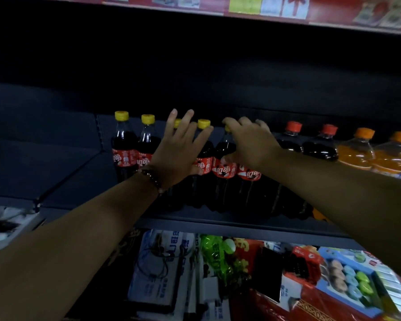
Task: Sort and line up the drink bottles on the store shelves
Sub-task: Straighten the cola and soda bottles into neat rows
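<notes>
I am mid-way through squaring up the row of yellow-capped dark cola bottles [125, 147] at mid-frame on the dark metal shelf [218, 222]. My left hand [178, 154] rests spread flat against them. My right hand [250, 144] curls over one bottle's neck, which I judge needs nudging into line next.

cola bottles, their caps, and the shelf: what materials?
Cola bottles: clear glossy plastic, probably PET; highlights above the dark liquid.
Caps: opaque yellow plastic, ribbed edge.
Shelf: likely painted metal, dark matte; dim light leaves it open.
</notes>
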Available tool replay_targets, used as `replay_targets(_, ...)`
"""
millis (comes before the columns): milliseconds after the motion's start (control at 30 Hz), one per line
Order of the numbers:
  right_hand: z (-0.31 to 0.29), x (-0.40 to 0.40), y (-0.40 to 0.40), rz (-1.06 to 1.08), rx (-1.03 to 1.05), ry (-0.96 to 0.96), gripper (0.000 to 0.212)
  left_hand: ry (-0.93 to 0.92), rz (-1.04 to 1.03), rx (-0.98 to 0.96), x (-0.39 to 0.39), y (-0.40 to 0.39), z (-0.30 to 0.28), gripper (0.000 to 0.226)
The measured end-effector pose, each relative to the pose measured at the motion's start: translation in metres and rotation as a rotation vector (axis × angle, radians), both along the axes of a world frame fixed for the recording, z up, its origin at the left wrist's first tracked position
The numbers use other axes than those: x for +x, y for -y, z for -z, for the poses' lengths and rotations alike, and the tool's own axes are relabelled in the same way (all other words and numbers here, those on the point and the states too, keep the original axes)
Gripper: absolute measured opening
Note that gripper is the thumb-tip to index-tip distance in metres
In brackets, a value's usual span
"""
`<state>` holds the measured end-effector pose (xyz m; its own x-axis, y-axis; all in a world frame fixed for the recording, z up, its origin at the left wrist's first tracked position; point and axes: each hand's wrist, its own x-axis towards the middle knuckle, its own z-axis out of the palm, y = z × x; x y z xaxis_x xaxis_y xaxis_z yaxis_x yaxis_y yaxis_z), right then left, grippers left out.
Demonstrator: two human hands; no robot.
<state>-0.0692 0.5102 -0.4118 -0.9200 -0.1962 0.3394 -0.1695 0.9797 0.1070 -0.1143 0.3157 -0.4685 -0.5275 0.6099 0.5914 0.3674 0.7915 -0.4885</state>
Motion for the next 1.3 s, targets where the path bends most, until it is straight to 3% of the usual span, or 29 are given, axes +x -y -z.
replay_targets(233,-0.011,0.005,-0.021,-0.013,-0.044,0.019,0.109,0.032,0.039,0.066,0.002,0.001,0.004,0.119)
replay_targets(367,-0.016,0.011,-0.039,0.060,0.091,0.113,0.095,0.047,0.041,0.065,0.001,0.003,0.007,0.115)
replay_targets(567,-0.010,0.010,-0.043,0.043,0.017,0.084,0.093,0.039,0.057,0.079,-0.001,0.003,0.008,0.113)
replay_targets(867,-0.005,0.002,-0.022,-0.143,-0.011,0.019,0.123,0.011,0.084,0.073,0.001,0.010,0.009,0.109)
replay_targets(1000,-0.001,-0.004,-0.016,-0.110,0.143,0.010,0.116,0.008,0.086,0.074,0.001,0.012,0.013,0.106)
replay_targets(1300,0.004,-0.001,-0.016,-0.124,0.095,-0.013,0.117,0.041,0.097,0.128,0.007,0.016,0.012,0.108)
